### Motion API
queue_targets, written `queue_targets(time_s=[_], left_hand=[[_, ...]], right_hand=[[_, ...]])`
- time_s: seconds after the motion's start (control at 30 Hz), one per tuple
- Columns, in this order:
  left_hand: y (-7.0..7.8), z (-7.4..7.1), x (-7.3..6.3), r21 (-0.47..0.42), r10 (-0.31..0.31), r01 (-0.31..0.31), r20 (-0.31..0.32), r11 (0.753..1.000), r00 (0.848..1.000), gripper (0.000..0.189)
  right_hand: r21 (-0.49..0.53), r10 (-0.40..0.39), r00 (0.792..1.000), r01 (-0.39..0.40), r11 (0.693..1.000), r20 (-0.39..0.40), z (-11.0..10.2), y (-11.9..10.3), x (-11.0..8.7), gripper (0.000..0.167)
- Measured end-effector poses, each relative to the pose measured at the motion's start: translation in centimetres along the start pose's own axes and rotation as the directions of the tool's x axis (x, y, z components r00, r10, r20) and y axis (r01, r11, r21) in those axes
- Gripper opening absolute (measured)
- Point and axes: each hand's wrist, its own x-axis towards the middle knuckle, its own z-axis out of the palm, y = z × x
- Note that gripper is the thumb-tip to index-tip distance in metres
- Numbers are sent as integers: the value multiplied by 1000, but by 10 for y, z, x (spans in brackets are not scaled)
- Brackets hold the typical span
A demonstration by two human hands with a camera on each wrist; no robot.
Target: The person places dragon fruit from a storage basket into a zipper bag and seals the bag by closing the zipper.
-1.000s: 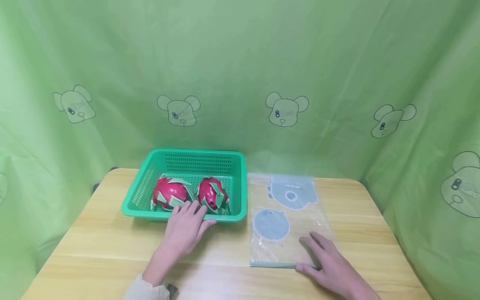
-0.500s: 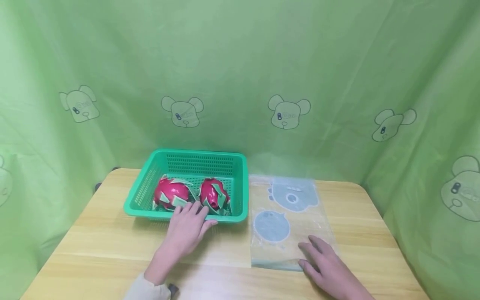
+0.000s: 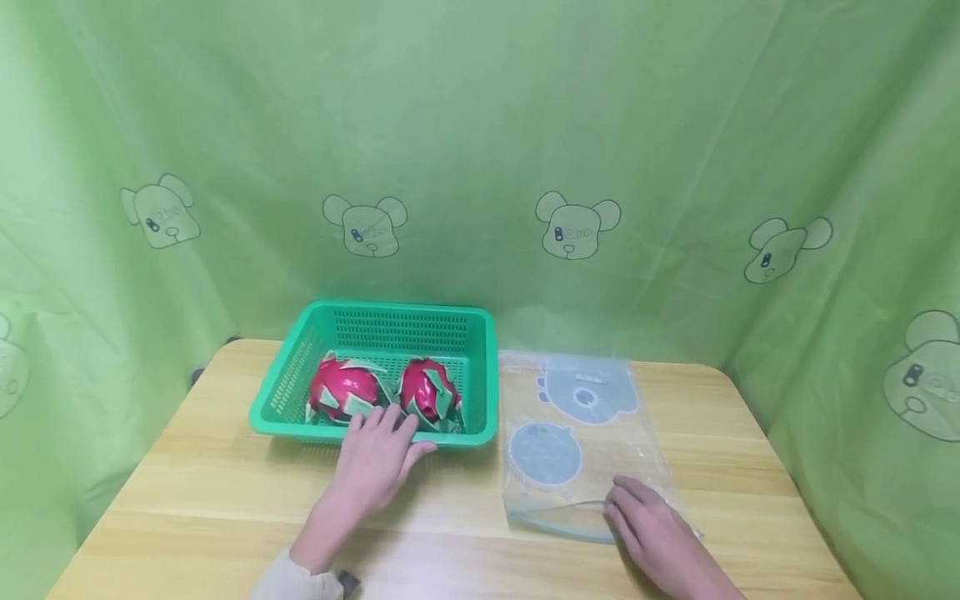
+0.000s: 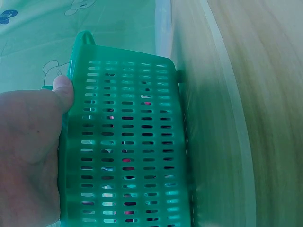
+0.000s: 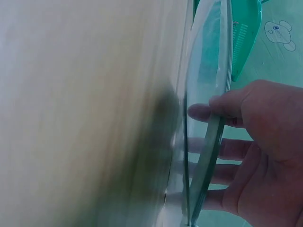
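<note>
Gripping basket (image 3: 292,431) with left hand (image 3: 372,462), bag (image 3: 544,455) with right hand (image 3: 651,529), curtain (image 3: 465,108) behind, table (image 3: 187,508) beneath

A bear-print green curtain (image 3: 465,133) hangs behind a wooden table (image 3: 202,492).

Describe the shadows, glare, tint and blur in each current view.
Head view: small highlights on the leftmost dragon fruit, pale glare on the near tabletop; left wrist: green-tinted, slots of the basket fairly distinct; right wrist: tabletop grain smeared, a soft-edged dark shadow near the right hand.
</note>
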Motion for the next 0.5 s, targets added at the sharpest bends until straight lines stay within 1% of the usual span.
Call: queue_targets(time_s=[0.13, 0.33, 0.4, 0.5], left_hand=[[-1, 0, -1, 2, -7, 7, 1, 1000, 1000, 47], [-1, 0, -2, 4, -5, 5, 11, 1000, 1000, 48], [0, 0, -2, 2, -2, 2, 14, 1000, 1000, 49], [1, 0, -1, -2, 1, -1, 14, 1000, 1000, 49]], right_hand=[[-5, -3, 1000, 3, 1000, 5, 0, 0, 2, 17], [23, 33, 998, -34, 999, 45, 1, -1, 5, 33], [18, 39, 998, -40, 999, 50, 1, -1, 4, 34], [-18, 25, 998, -24, 1000, 53, 1, 0, 4, 32]])
